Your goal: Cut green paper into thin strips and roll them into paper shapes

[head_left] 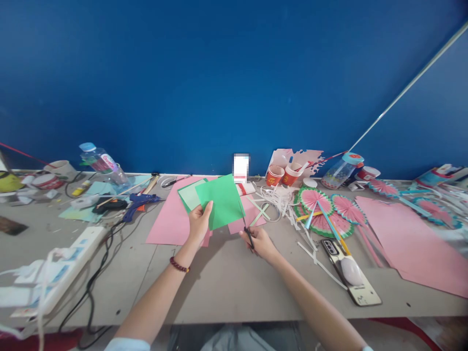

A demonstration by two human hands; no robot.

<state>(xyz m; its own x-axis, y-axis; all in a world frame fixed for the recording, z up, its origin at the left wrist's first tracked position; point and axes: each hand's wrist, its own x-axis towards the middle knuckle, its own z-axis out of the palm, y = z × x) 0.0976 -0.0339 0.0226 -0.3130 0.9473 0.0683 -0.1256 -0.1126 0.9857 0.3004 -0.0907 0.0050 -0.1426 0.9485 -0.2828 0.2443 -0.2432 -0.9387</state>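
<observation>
My left hand (200,220) pinches a green sheet of paper (224,201) at its lower left edge, thumb on top, and holds it above the table. In my right hand (260,242) is a pair of dark scissors (248,236), fingers closed round the handles. The blades point up along the right edge of the green sheet; whether they are apart is too small to tell. Behind the sheet lies another green piece with a pale panel (190,196), on pink paper (164,222).
White paper strips (276,197) and pink-green paper fans (318,202) lie to the right, with a phone (360,287) near the front. Red paper cups (275,176) stand at the back. At left are a blue glue gun (137,204), a bottle (106,163) and a power strip (69,273) with cables.
</observation>
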